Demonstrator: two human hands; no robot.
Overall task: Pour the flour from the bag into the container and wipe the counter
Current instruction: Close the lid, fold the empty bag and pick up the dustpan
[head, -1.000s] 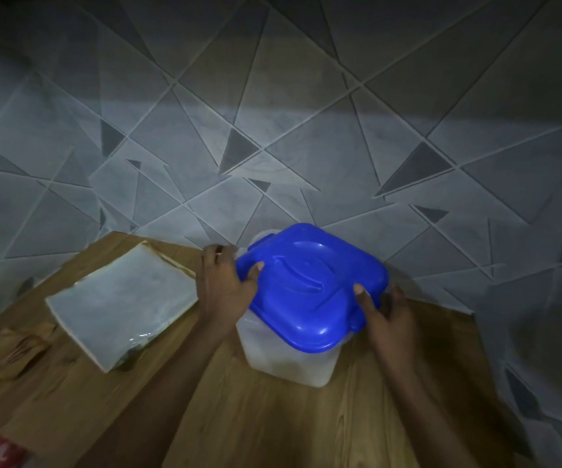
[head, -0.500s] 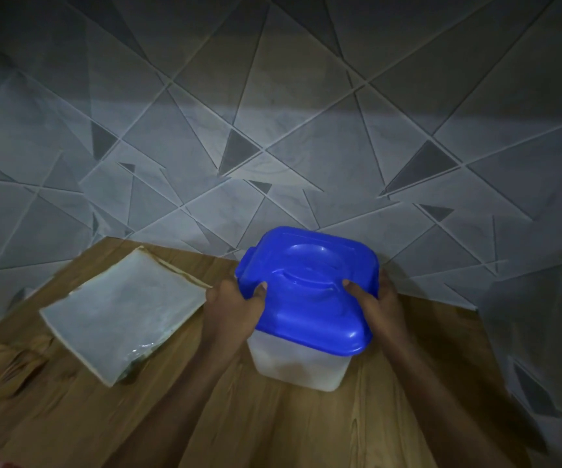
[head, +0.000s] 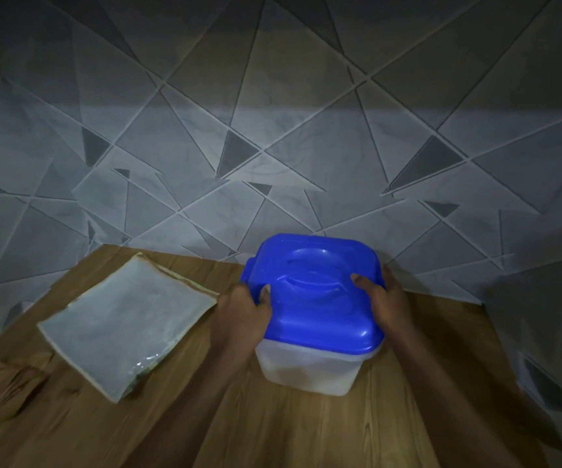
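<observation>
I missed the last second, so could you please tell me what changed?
Both hands slid inward along the blue lid: the left hand and right hand now grip its sides, thumbs on top. Lid stays on the container; the bag lies unmoved.

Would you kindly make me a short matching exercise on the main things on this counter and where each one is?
Things:
1. blue lid
2. flour bag
3. left hand
4. right hand

Places:
a. lying flat, left of the container
b. on the lid's right edge
c. on top of the container
d. on the lid's left edge

Pairs: 1-c, 2-a, 3-d, 4-b
</observation>
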